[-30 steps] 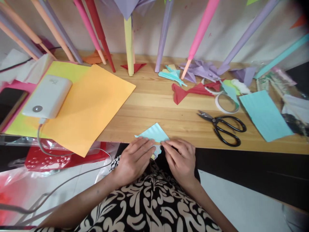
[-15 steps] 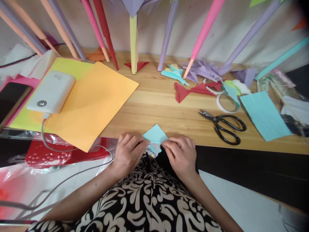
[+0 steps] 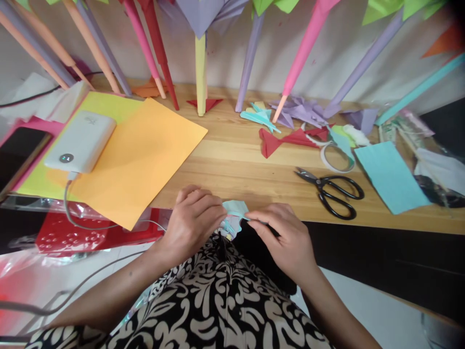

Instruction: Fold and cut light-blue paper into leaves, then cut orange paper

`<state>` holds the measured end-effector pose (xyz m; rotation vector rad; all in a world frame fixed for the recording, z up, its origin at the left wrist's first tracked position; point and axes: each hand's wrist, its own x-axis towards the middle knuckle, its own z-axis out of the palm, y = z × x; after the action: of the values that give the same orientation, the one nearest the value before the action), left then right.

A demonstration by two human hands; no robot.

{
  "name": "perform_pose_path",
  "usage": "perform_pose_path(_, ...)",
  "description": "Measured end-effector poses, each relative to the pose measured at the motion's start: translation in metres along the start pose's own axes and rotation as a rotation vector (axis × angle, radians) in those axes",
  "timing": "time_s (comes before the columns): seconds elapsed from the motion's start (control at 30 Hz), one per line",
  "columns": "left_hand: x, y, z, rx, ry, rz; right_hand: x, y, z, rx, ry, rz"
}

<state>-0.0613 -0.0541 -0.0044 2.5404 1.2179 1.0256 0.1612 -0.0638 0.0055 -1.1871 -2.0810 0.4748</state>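
Note:
A small piece of light blue paper (image 3: 235, 208) is pinched between my two hands at the table's front edge, with a narrow folded or rolled strip along its lower side. My left hand (image 3: 196, 218) grips its left end, fingers curled over it and fingertips partly hidden. On the right end, my right hand (image 3: 281, 232) pinches between thumb and forefinger. Below the paper, in my lap, lie some pale blue and whitish scraps (image 3: 229, 230). To the right of my hands rest black-handled scissors (image 3: 329, 190), blades slightly apart.
At left, a white power bank (image 3: 82, 140) with a cable lies on orange paper (image 3: 152, 155), beside a phone (image 3: 27, 152). At right are a tape roll (image 3: 337, 157), a blue sheet (image 3: 392, 177) and red folded paper (image 3: 271, 142). Several paper tubes stand along the wall.
The blue paper's pointed top corner has folded down, so less of it shows. My right hand has turned and shifted slightly right and down. The view has tilted up a little.

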Motion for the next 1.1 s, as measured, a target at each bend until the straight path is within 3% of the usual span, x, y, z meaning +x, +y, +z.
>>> perform_pose_path(0.23,0.017,0.006,-0.004,-0.136,0.028,0.002,0.009,0.000,-0.016,0.173,-0.040,0.110)
perform_pose_path(0.4,0.027,0.007,-0.013,-0.258,-0.177,-0.082,0.015,0.010,-0.020,0.182,-0.164,0.129)
perform_pose_path(0.5,0.029,-0.002,-0.008,-0.219,-0.211,-0.105,0.020,0.022,-0.013,0.065,-0.210,0.085)
perform_pose_path(0.73,0.027,-0.021,0.015,-0.176,-0.150,-0.118,0.022,0.043,0.008,-0.141,-0.127,-0.045)
perform_pose_path(1.1,0.025,-0.027,0.015,-0.211,-0.169,-0.115,0.024,0.047,0.011,-0.154,-0.109,-0.087)
